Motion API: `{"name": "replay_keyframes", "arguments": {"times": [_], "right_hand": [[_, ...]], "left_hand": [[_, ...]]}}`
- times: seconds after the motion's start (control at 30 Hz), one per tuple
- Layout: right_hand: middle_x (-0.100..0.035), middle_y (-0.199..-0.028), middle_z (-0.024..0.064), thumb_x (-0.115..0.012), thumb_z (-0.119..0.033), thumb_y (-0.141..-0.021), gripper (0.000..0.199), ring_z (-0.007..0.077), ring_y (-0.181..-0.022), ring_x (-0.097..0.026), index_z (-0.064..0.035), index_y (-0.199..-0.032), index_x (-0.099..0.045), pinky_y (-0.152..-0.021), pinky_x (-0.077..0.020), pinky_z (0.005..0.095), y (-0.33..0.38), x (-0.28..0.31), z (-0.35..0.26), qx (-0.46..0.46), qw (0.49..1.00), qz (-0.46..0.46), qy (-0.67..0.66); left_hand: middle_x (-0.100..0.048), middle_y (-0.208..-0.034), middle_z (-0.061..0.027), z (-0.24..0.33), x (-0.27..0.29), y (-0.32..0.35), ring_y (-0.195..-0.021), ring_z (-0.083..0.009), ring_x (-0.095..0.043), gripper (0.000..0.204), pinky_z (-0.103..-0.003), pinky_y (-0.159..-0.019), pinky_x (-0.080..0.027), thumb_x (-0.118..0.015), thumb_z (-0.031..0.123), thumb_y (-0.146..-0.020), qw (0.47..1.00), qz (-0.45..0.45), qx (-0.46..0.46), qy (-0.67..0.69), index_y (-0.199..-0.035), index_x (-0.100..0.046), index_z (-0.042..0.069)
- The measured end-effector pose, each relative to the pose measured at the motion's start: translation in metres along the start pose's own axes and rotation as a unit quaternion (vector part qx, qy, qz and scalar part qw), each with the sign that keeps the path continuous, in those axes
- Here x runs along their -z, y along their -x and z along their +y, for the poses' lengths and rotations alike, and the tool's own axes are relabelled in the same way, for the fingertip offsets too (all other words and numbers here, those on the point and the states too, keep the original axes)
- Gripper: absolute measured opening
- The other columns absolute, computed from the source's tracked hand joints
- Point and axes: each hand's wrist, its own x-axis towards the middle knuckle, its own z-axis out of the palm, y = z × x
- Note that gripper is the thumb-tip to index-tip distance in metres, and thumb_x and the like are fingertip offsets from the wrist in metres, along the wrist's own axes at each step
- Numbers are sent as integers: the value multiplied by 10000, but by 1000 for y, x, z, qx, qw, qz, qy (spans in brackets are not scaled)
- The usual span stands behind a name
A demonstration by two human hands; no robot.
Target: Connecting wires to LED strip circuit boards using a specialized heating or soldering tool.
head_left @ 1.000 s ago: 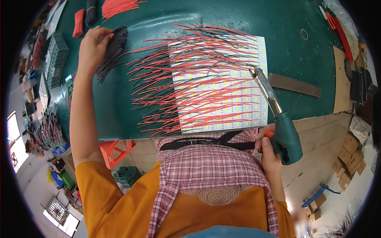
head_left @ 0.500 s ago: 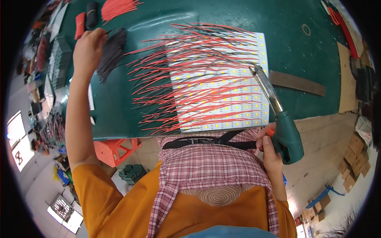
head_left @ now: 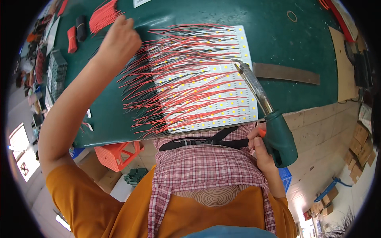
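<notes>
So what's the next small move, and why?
Probably bring the left hand toward the tip of the green-handled soldering tool: the right hand holds that tip over the white rectangular yellow-dotted board, while the left is beyond the board's left edge.

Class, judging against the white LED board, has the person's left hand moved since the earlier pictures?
Yes. Relative to the white LED board, the left hand has moved right, ending nearer the board's left edge.
</notes>
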Motion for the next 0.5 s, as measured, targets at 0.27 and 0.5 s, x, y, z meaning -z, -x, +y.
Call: {"name": "replay_keyframes", "arguments": {"times": [0.27, 0.5], "right_hand": [[-644, -896, 68, -609, -1, -904, 147, 159, -764, -617, -2, -1049, -632, -685, -509, 304, 7, 7, 1, -34, 999, 0, 3], [-686, -873, 90, -659, 41, -856, 159, 183, -814, -684, -8, -1006, -641, -724, -554, 300, -8, -6, -6, -17, 998, -6, 52]], "left_hand": [[-644, -841, -23, 8, 78, 30, -747, -204, -605, 203, -342, -621, -492, -692, 76, -732, 847, 343, 136, 382, -933, -712, 100], [-657, -889, -50, 92, 115, 6, -774, -209, -612, 271, -332, -649, -488, -667, 94, -717, 762, 334, 140, 537, -985, -693, 61]]}}
